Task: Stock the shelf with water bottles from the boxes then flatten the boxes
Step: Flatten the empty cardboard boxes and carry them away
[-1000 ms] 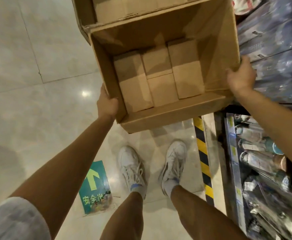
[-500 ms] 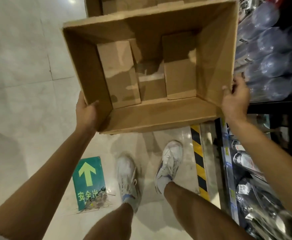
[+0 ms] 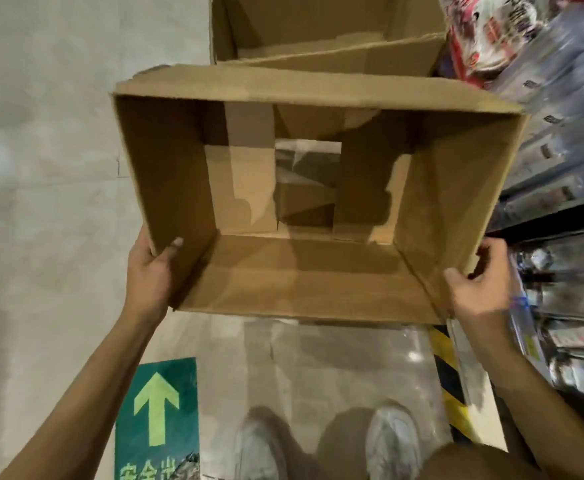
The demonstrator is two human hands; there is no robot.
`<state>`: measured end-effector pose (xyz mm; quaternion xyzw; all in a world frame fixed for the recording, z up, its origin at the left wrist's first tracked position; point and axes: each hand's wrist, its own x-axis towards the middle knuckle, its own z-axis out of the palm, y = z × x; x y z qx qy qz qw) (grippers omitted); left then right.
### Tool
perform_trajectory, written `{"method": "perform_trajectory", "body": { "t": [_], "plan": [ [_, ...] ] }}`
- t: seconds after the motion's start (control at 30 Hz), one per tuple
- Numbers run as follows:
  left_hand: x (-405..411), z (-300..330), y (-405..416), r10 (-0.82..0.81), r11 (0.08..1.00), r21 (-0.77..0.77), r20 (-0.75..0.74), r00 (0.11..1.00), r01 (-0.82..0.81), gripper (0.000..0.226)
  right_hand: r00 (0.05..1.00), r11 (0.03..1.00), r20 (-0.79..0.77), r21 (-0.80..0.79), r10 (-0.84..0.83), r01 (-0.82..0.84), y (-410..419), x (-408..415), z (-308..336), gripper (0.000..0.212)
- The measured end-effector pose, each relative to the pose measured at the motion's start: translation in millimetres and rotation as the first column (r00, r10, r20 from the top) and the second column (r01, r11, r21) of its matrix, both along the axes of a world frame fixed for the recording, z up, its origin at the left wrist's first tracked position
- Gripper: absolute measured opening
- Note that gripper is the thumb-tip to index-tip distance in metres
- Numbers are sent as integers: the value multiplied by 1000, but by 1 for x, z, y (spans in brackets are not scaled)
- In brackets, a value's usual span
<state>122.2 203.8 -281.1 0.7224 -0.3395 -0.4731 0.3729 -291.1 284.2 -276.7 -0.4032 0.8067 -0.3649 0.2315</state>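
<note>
I hold an empty brown cardboard box [image 3: 304, 271] up in front of me, its open top facing me. A gap has opened between its bottom flaps, and the floor shows through it. My left hand [image 3: 152, 271] grips the box's lower left corner, thumb inside the wall. My right hand [image 3: 477, 282] grips the lower right corner, thumb on the inner edge. Water bottles [image 3: 567, 109] in plastic wrap lie on the shelf at the right.
Another open cardboard box [image 3: 318, 26] stands just beyond the held one. The shelf unit [image 3: 560, 306] with bottles runs along the right, edged by a yellow-black floor strip [image 3: 449, 386]. A green arrow floor sticker [image 3: 157, 410] lies at the lower left, my shoes [image 3: 259, 448] beside it.
The box has been lifted and tilted toward me, and its bottom flaps have begun to part. Both hands moved from the side walls to the near corners.
</note>
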Motion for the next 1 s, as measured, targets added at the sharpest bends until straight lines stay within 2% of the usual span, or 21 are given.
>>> {"method": "perform_trajectory", "body": {
  "t": [0.1, 0.2, 0.3, 0.37, 0.43, 0.5, 0.53, 0.6, 0.63, 0.7, 0.73, 0.8, 0.83, 0.9, 1.0],
  "plan": [
    [9, -33, 6, 40, 997, -62, -14, 999, -40, 43, 999, 1000, 41, 22, -5, 4, 5, 0, -29, 48],
    [18, -51, 10, 40, 991, -126, -22, 999, -43, 44, 994, 999, 94, -26, 49, -46, 5, 3, -40, 56],
    [17, -54, 14, 21, 984, -176, 24, 999, -16, 49, 986, 997, 163, -79, 28, -15, 4, 9, -43, 55],
    [13, -45, 27, 54, 977, -214, 185, 981, -13, 61, 978, 994, 208, -104, 0, 22, 5, 12, -37, 52],
    [2, -27, 47, 163, 943, -332, 460, 873, -1, 64, 976, 992, 217, -126, -4, 32, 10, 17, -27, 51],
    [-27, -9, 63, 169, 886, -436, 622, 765, 158, 51, 980, 989, 200, -143, 1, 28, 18, 21, -19, 51],
    [-46, -4, 66, 70, 863, -422, 645, 761, 278, 44, 981, 989, 194, -150, 9, 20, 21, 25, -16, 52],
    [-91, 4, 59, -304, 817, -251, 576, 758, 519, 44, 982, 986, 184, -168, 47, -15, 28, 35, -9, 57],
    [-115, 4, 50, -495, 766, -161, 469, 732, 622, 50, 979, 983, 192, -182, 75, -39, 32, 41, -6, 59],
    [-162, -4, 24, -716, 677, -55, 182, 674, 734, 58, 976, 973, 176, -212, 127, -88, 40, 55, 2, 65],
    [-185, -12, 9, -751, 657, -26, 59, 658, 753, 61, 980, 969, 136, -222, 143, -110, 45, 61, 5, 71],
    [-223, -31, -15, -716, 693, 14, -102, 691, 720, 78, 981, 955, 76, -254, 176, -152, 53, 69, 10, 78],
    [-237, -40, -25, -676, 728, 32, -132, 725, 685, 87, 978, 951, 76, -256, 196, -170, 57, 71, 11, 80],
    [-260, -56, -39, -626, 771, 56, -117, 771, 634, 81, 966, 947, 105, -246, 236, -205, 63, 71, 10, 88],
    [-285, -72, -46, -595, 792, 38, -179, 784, 610, 84, 958, 953, 168, -236, 233, -191, 73, 67, 14, 90]
  ]
}}
